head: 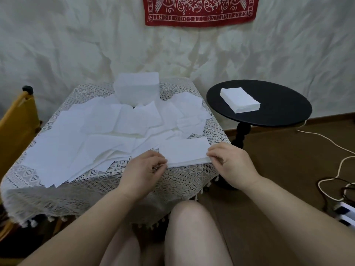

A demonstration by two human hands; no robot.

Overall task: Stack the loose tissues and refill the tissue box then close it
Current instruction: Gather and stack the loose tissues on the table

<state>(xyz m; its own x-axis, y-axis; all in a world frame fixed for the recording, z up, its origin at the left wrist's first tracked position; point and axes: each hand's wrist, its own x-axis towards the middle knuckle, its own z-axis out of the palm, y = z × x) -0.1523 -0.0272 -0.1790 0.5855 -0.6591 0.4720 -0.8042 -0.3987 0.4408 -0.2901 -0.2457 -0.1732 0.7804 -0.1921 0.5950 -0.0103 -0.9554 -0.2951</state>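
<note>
While loose tissues (107,129) lie beyond our fingers, our left hand (146,167) and right hand (229,160) pinch the small stack (184,152) between them.

"KEEP FIGHTING THE GOOD FIGHT", red banner (199,11)

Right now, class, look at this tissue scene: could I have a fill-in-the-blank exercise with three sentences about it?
1. The neat tissue stack lies on the round ____ side table.
2. The hands, left hand and right hand, grip the small pile at its two ____.
3. The loose tissues lie scattered over a ____ tablecloth.

Missing words: black; ends; lace
</note>
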